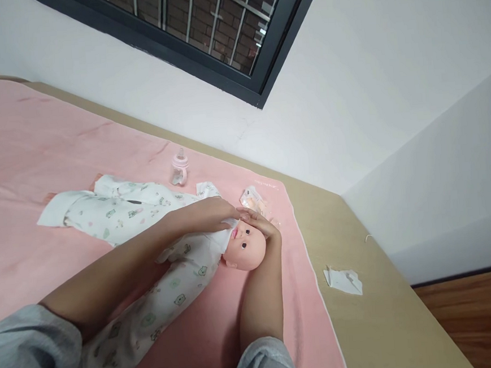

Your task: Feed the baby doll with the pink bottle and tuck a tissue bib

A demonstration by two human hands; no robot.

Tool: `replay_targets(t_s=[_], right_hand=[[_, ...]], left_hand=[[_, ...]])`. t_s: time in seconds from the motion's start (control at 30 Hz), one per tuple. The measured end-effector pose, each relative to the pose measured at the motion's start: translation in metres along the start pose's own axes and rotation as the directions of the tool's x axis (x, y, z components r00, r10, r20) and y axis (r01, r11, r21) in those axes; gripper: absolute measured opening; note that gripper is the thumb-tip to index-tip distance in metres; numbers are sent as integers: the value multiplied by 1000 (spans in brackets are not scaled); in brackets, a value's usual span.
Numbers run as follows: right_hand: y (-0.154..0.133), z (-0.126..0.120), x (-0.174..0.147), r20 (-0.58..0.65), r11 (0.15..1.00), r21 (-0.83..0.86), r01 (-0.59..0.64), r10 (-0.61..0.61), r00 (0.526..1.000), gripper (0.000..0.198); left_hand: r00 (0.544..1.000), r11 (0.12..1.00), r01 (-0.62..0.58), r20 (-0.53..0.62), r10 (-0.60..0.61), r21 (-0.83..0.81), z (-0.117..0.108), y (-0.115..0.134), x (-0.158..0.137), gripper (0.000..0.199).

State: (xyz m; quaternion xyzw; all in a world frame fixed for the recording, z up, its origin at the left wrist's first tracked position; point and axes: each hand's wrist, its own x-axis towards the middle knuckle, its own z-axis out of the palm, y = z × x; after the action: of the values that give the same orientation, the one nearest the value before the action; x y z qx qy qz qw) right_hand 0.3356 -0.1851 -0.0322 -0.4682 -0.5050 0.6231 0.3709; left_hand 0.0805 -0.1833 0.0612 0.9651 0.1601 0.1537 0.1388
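A baby doll [251, 254] lies on its back on a pink mat, head toward the right. White baby clothes [193, 273] with a bear print are on the doll, the collar up at its mouth and one long sleeve spread toward me. My left hand [214, 213] reaches across the chest, its fingers closed on the collar beside the chin. Around the far side of the doll's head, my right hand [260, 222] curls with bent fingers. Its fingertips meet the left ones near the collar; what they grip is hidden.
Beyond the doll stands a pink baby bottle [179, 167] on the pink mat [34, 144]. A small clear packet [253, 199] lies just past my right hand. To the right, a crumpled white tissue [344, 281] rests on the beige surface [379, 321]. Wall and window rise behind.
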Motion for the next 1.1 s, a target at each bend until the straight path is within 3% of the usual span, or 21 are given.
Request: replay_targets(t_s=[0.13, 0.23, 0.4, 0.63, 0.9, 1.1], right_hand=[[9, -2, 3, -5, 997, 73, 18, -17, 1000, 57], [11, -4, 5, -18, 995, 91, 36, -34, 999, 53], [15, -6, 7, -39, 994, 98, 37, -33, 999, 52], [17, -8, 9, -53, 992, 120, 45, -39, 998, 51], [19, -8, 12, -93, 988, 145, 48, -35, 995, 44], [8, 0, 7, -138, 993, 108, 47, -32, 990, 40]], left_hand=[[1000, 995, 22, 9, -23, 96, 3, -2, 6, 14], [999, 987, -23, -21, 27, 159, 8, -5, 9, 16], [998, 980, -46, -31, 53, 194, 12, -7, 10, 16], [999, 975, 5, -36, 3, 220, 9, -1, 12, 15], [998, 1000, -6, -60, 6, 5, -3, 5, 4, 18], [995, 993, -92, 17, 94, -73, -4, 13, -2, 23]])
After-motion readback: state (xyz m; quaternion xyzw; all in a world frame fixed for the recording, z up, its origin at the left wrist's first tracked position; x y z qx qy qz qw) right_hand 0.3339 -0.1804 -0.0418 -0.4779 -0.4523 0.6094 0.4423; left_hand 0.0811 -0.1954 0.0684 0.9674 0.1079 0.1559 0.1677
